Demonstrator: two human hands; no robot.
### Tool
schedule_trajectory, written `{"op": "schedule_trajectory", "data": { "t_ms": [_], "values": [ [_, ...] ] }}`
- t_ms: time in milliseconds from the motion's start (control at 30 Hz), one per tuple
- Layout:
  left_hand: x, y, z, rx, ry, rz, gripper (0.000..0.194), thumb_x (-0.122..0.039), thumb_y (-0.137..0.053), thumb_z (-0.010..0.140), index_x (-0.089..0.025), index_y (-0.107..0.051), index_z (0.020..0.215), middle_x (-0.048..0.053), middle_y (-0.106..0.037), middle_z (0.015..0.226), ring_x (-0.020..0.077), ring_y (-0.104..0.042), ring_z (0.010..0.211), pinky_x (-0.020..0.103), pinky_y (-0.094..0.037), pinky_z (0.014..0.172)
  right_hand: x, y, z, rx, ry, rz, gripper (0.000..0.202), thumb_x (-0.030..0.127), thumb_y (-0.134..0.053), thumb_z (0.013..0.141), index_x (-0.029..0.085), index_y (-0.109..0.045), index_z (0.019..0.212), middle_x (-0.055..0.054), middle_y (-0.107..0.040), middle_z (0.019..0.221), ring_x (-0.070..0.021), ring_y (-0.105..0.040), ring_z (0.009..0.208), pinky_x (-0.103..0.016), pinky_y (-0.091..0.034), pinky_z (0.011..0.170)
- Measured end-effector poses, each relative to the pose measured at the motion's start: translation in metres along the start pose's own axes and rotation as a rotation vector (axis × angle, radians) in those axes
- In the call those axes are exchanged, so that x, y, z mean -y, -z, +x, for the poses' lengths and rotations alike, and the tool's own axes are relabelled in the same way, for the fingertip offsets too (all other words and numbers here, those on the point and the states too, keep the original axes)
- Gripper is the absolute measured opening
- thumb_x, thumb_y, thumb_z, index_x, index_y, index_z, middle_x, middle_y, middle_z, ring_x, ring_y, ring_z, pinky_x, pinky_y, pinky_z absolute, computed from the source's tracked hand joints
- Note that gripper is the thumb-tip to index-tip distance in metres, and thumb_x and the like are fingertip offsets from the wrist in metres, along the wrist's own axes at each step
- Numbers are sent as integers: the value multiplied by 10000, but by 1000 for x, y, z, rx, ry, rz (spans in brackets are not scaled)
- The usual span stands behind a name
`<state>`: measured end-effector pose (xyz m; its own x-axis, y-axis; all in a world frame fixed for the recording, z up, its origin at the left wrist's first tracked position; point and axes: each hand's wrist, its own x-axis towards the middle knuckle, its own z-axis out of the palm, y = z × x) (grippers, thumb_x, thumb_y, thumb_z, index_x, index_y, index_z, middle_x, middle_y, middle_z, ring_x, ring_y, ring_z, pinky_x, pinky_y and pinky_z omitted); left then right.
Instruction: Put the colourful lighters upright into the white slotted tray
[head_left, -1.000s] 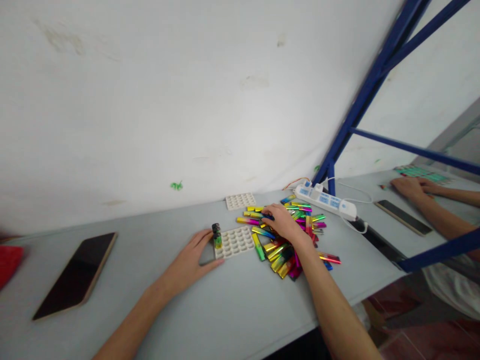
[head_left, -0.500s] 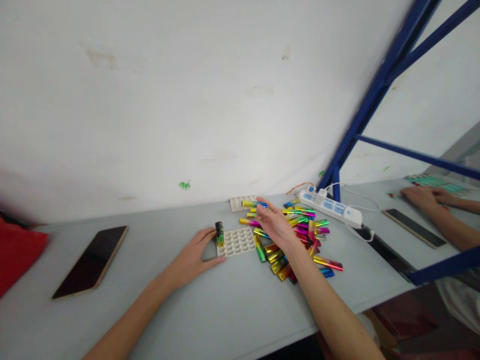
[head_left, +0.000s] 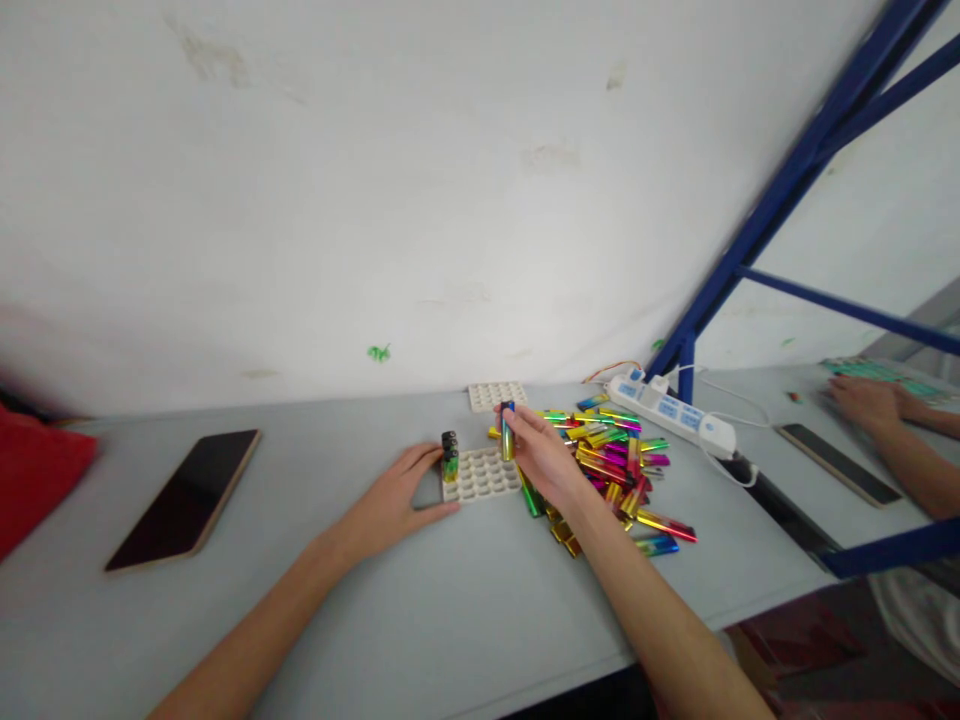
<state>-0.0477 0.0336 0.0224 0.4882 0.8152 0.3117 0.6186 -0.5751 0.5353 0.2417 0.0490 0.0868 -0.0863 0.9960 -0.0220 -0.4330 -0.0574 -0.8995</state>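
Observation:
My right hand (head_left: 546,455) pinches a lighter (head_left: 508,432), shiny blue and gold, upright just above the right back part of a cream perforated tray (head_left: 484,478). My left hand (head_left: 397,495) spans the left end of this tray, thumb at its front corner and fingertips at the back, gripping it lightly. Several lighters (head_left: 450,458) with black tops stand in the tray's leftmost row, close to my left fingertips. To the right lies a heap of metallic lighters (head_left: 607,462) in gold, green, red, purple and blue, partly covered by my right hand and forearm.
A second perforated tray (head_left: 496,396) lies against the wall. A white power strip (head_left: 671,412) with cables sits behind the heap, by a blue metal frame (head_left: 686,365). A dark tablet (head_left: 187,495) and red cloth (head_left: 37,480) are left. Another person's hands (head_left: 862,405) rest far right.
My right hand has moved left and toward me from the back of the heap, turning the lighter from lying flat to upright above the tray. The left hand stays at the tray.

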Motion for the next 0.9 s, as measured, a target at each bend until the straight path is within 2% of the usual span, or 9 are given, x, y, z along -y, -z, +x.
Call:
{"op": "schedule_trajectory", "data": {
  "t_ms": [100, 167, 233, 267, 333, 400, 500, 700, 900],
  "values": [
    [-1, 0, 0, 9, 3, -11, 826, -836, -802, 1070, -258, -739, 1658, 173, -748, 1740, 426, -727, 1603, 609, -580, 1416, -3, -5, -5, 83, 12, -113, 690, 848, -1025, 803, 303, -735, 1110, 41, -745, 841, -179, -651, 703, -313, -557, 671],
    [-2, 0, 0, 13, 6, -13, 839, -839, -794, 1075, -248, -729, 1667, 183, -744, 1743, 429, -724, 1607, 611, -578, 1418, -6, -7, -8, 116, -16, -189, 705, 914, -933, 864, 328, -667, 1151, 87, -657, 765, -145, -492, 569, -282, -447, 559],
    [-3, 0, -1, 11, 10, -10, 841, -834, -791, 1078, -245, -720, 1674, 183, -743, 1742, 427, -722, 1608, 606, -577, 1419, -11, -8, -8, 102, -40, -280, 700, 955, -861, 896, 334, -630, 1122, 117, -527, 694, -133, -346, 525, -265, -316, 504],
    [-3, 0, -1, 10, 11, -10, 836, -829, -791, 1080, -247, -719, 1675, 179, -745, 1740, 424, -723, 1606, 603, -577, 1420, -13, -8, -8, 84, -32, -337, 691, 970, -825, 912, 329, -623, 1074, 118, -468, 673, -137, -317, 531, -269, -276, 503],
    [-3, -1, -1, 11, 9, -10, 822, -822, -791, 1084, -251, -721, 1671, 174, -747, 1736, 421, -725, 1605, 598, -576, 1423, -18, -7, -7, 38, 37, -470, 684, 981, -748, 953, 313, -599, 928, 93, -414, 658, -155, -337, 573, -291, -262, 531],
    [-3, -1, -2, 10, 6, -12, 807, -812, -795, 1089, -252, -727, 1667, 172, -747, 1737, 422, -725, 1608, 594, -575, 1427, -20, -5, -7, -10, 137, -600, 703, 954, -684, 999, 304, -528, 781, 57, -427, 657, -170, -381, 633, -314, -282, 577],
    [-4, -1, -2, 4, 7, 4, 783, -784, -818, 1085, -257, -738, 1659, 167, -753, 1732, 430, -736, 1596, 603, -591, 1415, -21, -3, -7, -64, 224, -730, 696, 858, -644, 1038, 302, -431, 679, 40, -427, 646, -175, -399, 684, -332, -293, 637],
    [-6, 1, -5, 20, 16, 35, 806, -774, -782, 1115, -234, -694, 1707, 182, -735, 1750, 434, -720, 1621, 624, -570, 1433, -22, -2, -8, -138, 259, -793, 517, 693, -584, 997, 305, -433, 691, 41, -455, 656, -179, -418, 696, -339, -301, 673],
    [-6, 3, -5, 20, 23, 39, 807, -773, -799, 1103, -254, -696, 1712, 173, -743, 1746, 433, -727, 1617, 624, -585, 1423, -15, -5, -10, -132, 255, -790, 564, 765, -570, 1043, 300, -490, 734, 41, -501, 667, -190, -462, 703, -334, -345, 680]
  ]
}}
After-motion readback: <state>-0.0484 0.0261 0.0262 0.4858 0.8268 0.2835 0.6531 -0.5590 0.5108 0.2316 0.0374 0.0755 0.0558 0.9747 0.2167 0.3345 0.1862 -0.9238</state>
